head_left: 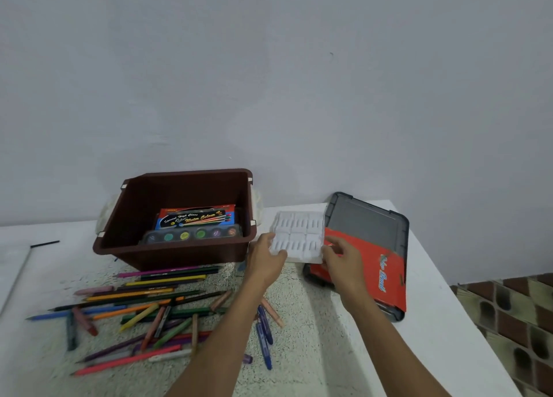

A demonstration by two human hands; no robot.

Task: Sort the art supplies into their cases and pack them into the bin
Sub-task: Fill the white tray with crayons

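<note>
Both hands, left [267,260] and right [341,259], grip the white tray [297,236] held between them.

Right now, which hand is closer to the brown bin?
Left. The left hand grips the white tray just beside the brown bin; the right hand grips the tray's other edge, farther right, over the red case.

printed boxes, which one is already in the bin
The water colour box, propped inside the brown bin; the red-sleeved grey case lies outside on the table.
</note>
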